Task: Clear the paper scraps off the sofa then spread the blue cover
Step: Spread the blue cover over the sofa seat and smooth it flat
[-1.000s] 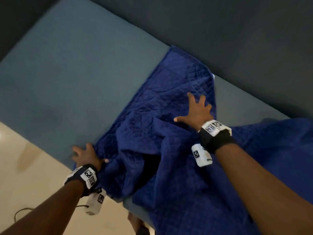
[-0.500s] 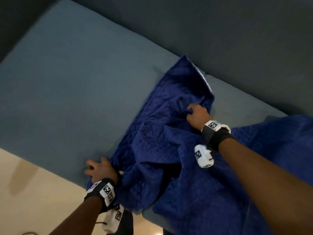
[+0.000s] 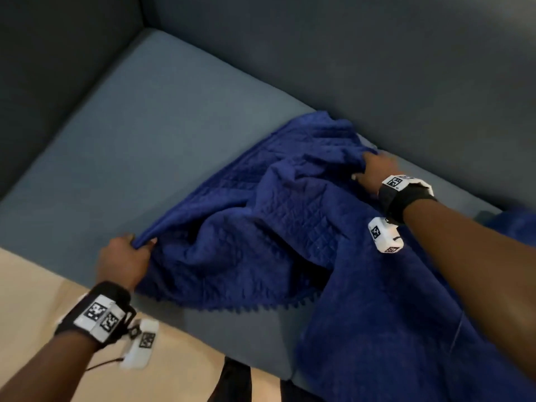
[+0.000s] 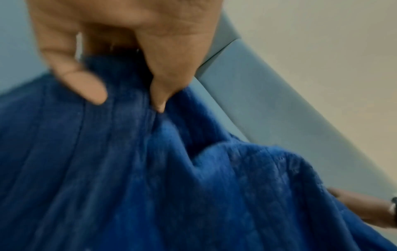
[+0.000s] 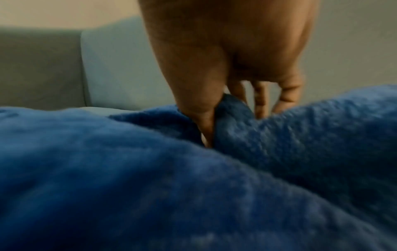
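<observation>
Gripping the cover [image 3: 261,227] at two edges, both hands now pinch cloth; a second ago the right hand [image 3: 374,172] lay flat on it. The left hand [image 3: 124,259] holds the edge at lower left. Spreading looks under way across the sofa [image 3: 145,126]. Only the left wrist view shows thumb and fingers [image 4: 90,90] clamping folds.

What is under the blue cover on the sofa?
Under the blue cover only the sofa seat cushion shows at its edges. Both hands, left hand and right hand, grip it. Anything beneath the bunched folds is hidden.
</observation>
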